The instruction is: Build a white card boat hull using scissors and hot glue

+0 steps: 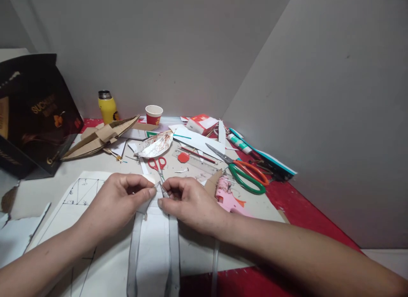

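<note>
A long white paper piece (pixel 153 250) with grey edge strips runs from the bottom of the head view up to both hands. My left hand (pixel 127 197) pinches the left side of its narrow far end between thumb and fingers. Close beside it, my right hand (pixel 188 203) pinches the right side of the same end, the fingertips almost meeting. Small red-handled scissors (pixel 157 164) lie just beyond the fingertips. Under my left forearm is a white sheet (pixel 68 222) with drawn black lines.
Large scissors (pixel 247 173), a pink glue gun (pixel 231 199) and a ruler (pixel 200 163) lie right of centre. Farther back are a cardboard boat shape (pixel 92 144), a yellow bottle (pixel 108 109) and a paper cup (pixel 154 115). A dark box (pixel 35 122) stands left.
</note>
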Demonstrator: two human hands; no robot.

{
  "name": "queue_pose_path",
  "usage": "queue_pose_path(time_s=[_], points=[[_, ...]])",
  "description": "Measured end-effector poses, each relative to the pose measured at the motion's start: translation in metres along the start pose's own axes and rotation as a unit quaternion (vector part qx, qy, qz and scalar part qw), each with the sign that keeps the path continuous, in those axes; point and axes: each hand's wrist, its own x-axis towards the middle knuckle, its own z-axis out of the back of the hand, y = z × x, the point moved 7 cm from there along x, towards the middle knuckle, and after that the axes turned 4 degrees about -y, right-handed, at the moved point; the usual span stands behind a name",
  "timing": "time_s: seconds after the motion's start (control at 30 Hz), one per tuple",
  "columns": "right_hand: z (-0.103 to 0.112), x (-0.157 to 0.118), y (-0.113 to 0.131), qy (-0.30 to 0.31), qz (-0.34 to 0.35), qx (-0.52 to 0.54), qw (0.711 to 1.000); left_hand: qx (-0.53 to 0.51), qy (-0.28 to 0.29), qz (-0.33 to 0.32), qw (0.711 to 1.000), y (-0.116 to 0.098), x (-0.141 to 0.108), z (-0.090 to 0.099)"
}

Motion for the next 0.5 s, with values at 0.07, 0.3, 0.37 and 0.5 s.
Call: queue_pose_path(time_s=[0.07,0.3,0.37,0.5], points=[[0.0000,-0.0001,0.0004,-0.002,-0.003,-0.002,1.000,0.000,-0.008,0.006,1.000,0.0006,-0.0013,0.0006],[-0.0037,0.0036,-0.0038,0.004,0.000,0.014,1.000,-0.012,-0.012,0.024,1.000,0.0020,-0.0023,-0.0050],[-0.0042,0.0052,-0.0039,-0.002,0.012,0.020,1.000,-0.008,-0.026,0.002,1.000,0.0001,-0.0025,-0.0043],[-0.0028,0.0096,-0.0019,-0.016,0.032,0.026,0.999,0.002,-0.047,-0.020,0.999,-0.0005,-0.0041,-0.0024]])
